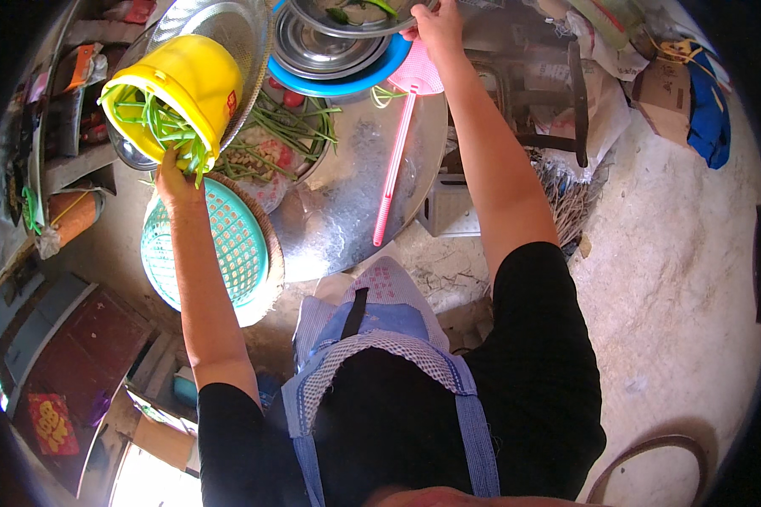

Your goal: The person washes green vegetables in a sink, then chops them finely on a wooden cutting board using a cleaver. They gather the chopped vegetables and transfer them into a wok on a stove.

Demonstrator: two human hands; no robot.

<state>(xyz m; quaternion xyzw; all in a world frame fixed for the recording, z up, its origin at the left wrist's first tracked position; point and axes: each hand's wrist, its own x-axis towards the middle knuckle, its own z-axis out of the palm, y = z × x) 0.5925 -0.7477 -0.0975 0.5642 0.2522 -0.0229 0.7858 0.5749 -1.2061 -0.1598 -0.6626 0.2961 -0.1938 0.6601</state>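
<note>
My left hand (pixel 179 177) is at the mouth of a tipped yellow plastic bucket (pixel 193 76), its fingers against green beans (pixel 171 123) at the rim; how firmly it grips is hidden. Behind the bucket leans a perforated metal colander (pixel 253 57). My right hand (pixel 436 25) grips the edge of a metal dish (pixel 355 26) that holds green vegetables. Under that dish, stacked metal bowls (pixel 330 63) sit in a blue basin (pixel 355 82). More long beans (pixel 292 130) lie on a round tray between my hands.
A pink fly swatter (pixel 394 171) lies on the round shiny table (pixel 349 215). A turquoise plastic basket (pixel 241 253) is at the table's left edge. A wooden chair (pixel 580 108), a bundle of twigs (pixel 564 203) and a cardboard box (pixel 663 101) stand to the right, shelves to the left.
</note>
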